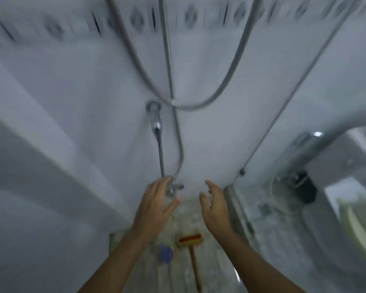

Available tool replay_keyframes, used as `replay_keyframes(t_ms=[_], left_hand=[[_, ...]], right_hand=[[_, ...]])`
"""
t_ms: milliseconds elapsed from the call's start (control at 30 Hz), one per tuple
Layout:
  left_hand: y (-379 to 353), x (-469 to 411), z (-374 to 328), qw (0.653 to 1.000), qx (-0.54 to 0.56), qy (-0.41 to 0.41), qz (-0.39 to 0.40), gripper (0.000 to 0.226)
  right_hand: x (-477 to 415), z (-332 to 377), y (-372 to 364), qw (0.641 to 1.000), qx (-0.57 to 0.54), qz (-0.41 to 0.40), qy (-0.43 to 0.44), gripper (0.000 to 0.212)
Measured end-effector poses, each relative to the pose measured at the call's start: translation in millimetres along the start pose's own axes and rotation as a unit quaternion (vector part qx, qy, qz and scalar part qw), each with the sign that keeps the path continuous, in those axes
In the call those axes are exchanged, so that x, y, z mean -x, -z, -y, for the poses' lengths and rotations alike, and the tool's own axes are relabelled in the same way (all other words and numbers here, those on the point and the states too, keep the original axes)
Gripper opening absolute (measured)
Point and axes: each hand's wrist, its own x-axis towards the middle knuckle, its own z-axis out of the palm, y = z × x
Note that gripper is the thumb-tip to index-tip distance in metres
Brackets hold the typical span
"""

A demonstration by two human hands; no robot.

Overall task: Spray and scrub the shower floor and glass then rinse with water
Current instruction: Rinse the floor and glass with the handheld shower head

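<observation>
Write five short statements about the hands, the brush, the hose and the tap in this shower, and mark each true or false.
1. Both hands hold nothing. True: the left hand and the right hand are empty, fingers spread.
2. The right hand grips the scrub brush. False: it lies on the shower floor, below the hands.
3. The left hand is nearer the tap than the right hand. True.
4. The shower hose lies coiled on the floor. False: it hangs in a loop against the wall.
5. A blue object lies on the floor beside the brush. True; it is too blurred to identify.
</observation>
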Motion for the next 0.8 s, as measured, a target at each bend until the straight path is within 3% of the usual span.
replay_keyframes(t_ms=[167, 433, 667, 800], left_hand=[[146.1, -58.0, -155.1, 0.986, 0.011, -0.125, -0.106, 0.063], [279.0, -144.0, -346.0, 0.937, 0.003, -0.258, -0.237, 0.058], [342.5, -218.9, -476.3, 0.913, -0.017, -0.268, -0.307, 0.058], [359.6, -258.4, -516.7, 0.916, -0.023, -0.237, -0.324, 0.057]], right_hand=[[-23.5, 208.4, 116.7, 0.982, -0.054, -0.103, 0.150, 0.038], [-69.1, 445.4, 286.7, 0.899, -0.103, -0.219, 0.364, 0.027], [-88.1, 603.9, 394.3, 0.832, -0.110, -0.254, 0.481, 0.027], [-95.8, 668.4, 423.5, 0.825, -0.150, -0.242, 0.489, 0.036]])
